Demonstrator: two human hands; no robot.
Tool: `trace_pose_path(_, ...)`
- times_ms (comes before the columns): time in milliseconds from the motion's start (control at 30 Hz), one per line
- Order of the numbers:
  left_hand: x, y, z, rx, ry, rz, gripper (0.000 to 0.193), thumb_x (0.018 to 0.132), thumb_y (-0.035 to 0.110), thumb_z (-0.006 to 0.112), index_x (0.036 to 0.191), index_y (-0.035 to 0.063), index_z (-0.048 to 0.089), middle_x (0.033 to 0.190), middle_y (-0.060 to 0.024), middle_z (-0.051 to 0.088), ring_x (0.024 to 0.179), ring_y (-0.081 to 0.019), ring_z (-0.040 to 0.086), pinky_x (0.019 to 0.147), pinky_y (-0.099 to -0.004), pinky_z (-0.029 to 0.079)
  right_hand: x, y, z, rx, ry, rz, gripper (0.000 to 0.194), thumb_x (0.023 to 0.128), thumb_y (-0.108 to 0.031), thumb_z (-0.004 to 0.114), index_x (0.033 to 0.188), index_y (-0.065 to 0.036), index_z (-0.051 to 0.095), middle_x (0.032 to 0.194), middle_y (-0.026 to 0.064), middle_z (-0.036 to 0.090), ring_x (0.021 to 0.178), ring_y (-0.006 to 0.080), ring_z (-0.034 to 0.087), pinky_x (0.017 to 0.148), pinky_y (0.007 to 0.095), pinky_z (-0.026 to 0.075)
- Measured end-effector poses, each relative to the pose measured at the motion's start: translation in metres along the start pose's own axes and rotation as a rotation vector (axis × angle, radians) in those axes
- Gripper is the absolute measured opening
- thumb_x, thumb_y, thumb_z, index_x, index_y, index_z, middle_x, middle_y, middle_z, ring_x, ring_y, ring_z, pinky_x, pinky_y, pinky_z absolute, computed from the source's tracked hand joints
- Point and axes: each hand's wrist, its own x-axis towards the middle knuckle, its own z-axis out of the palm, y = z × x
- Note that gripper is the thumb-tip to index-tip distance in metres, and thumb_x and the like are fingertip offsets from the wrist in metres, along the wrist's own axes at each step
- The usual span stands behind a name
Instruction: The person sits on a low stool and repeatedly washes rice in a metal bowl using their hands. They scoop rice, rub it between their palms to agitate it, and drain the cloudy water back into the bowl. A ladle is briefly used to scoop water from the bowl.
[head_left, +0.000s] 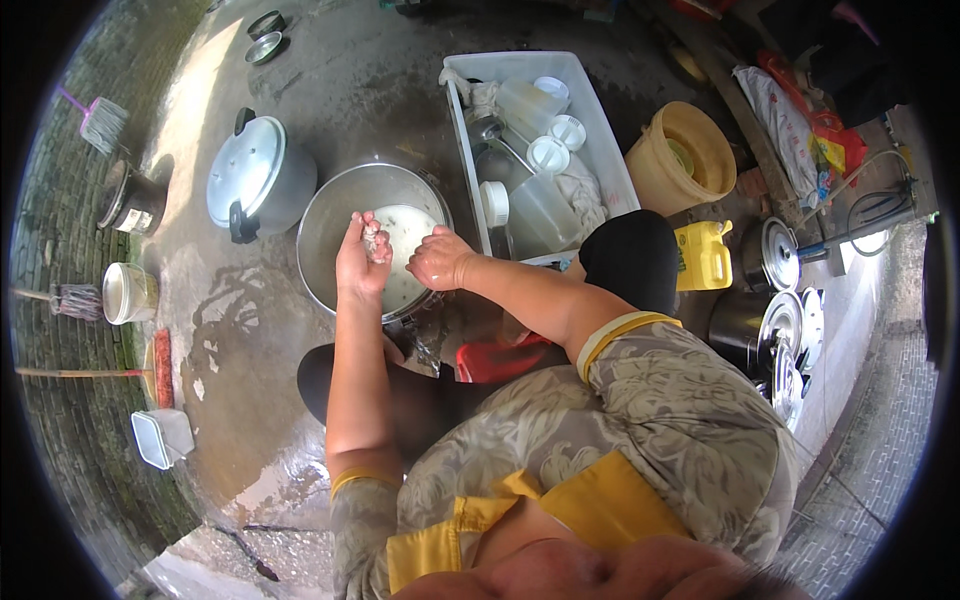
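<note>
A wide stainless steel pot (324, 217) stands on the floor before me, with cloudy white liquid (401, 223) and dark specks in its bottom. Over its near side, my left hand (362, 259) is turned palm up with curled fingers. It holds a small clump of wet whitish matter (371, 238); what this is cannot be made out. My right hand (441, 259) hovers by the pot's right side, back of the hand up and wet. Its fingers are bent towards the liquid, and their tips and anything inside them are hidden.
Right of the pot, a white plastic tub (466, 161) holds translucent jugs, white lids, a ladle and cloths. Beyond it stand a beige bucket (649, 169) and a yellow jerrycan (703, 256). A lidded pressure cooker (259, 176) stands left. Wet floor (247, 420) lies near my left side.
</note>
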Motion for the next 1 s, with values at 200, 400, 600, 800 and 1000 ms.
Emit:
trace_pose_path(200,0.026,0.013,0.000,-0.033,0.050,-0.014,0.025,0.097,0.034,0.049,0.084,0.0135,0.054,0.069,0.0026,0.054,0.052,-0.0095,0.045,0.042,-0.0207,0.032,0.008,0.008,-0.004,0.345,-0.017,0.042,0.022,0.088,-0.026,0.052,0.095,-0.011,0.065,0.085,0.0069,0.066,0.085,0.0225,0.063,0.083,0.0378,0.043)
trace_pose_path(400,0.030,0.033,-0.015,-0.049,0.111,0.005,0.028,0.097,0.035,0.047,0.079,0.0141,0.052,0.067,0.0031,0.052,0.051,-0.0092,0.043,0.040,-0.0200,0.030,0.006,0.097,-0.003,1.571,0.354,0.595,0.023,0.090,-0.024,0.058,0.101,-0.005,0.061,0.088,0.0038,0.060,0.068,0.0096,0.056,0.062,0.0246,0.051)
trace_pose_path(600,0.052,0.030,-0.003,0.039,0.137,-0.024,0.030,0.098,0.036,0.047,0.078,0.0149,0.052,0.067,0.0037,0.051,0.052,-0.0069,0.042,0.040,-0.0192,0.029,-0.073,0.228,0.101,1.436,0.235,1.503,0.023,0.088,-0.028,0.052,0.096,-0.009,0.063,0.082,0.0033,0.060,0.069,0.0143,0.054,0.061,0.0326,0.046)
trace_pose_path(800,0.097,0.020,0.005,0.059,0.121,-0.129,0.031,0.098,0.036,0.045,0.079,0.0129,0.053,0.066,0.0031,0.047,0.050,-0.0073,0.040,0.037,-0.0189,0.028,-0.137,0.247,0.218,0.650,-0.433,1.304,0.038,0.087,-0.036,0.051,0.099,-0.003,0.066,0.093,0.0146,0.065,0.087,0.0295,0.061,0.071,0.0443,0.049)
trace_pose_path(1000,0.117,0.023,-0.001,0.030,0.086,-0.150,0.030,0.098,0.035,0.046,0.084,0.0108,0.055,0.068,0.0027,0.045,0.052,-0.0068,0.040,0.036,-0.0183,0.029,-0.082,0.234,0.248,0.937,-0.277,1.532,0.048,0.083,-0.038,0.061,0.113,-0.001,0.060,0.103,0.0163,0.063,0.096,0.0350,0.060,0.078,0.0482,0.049)
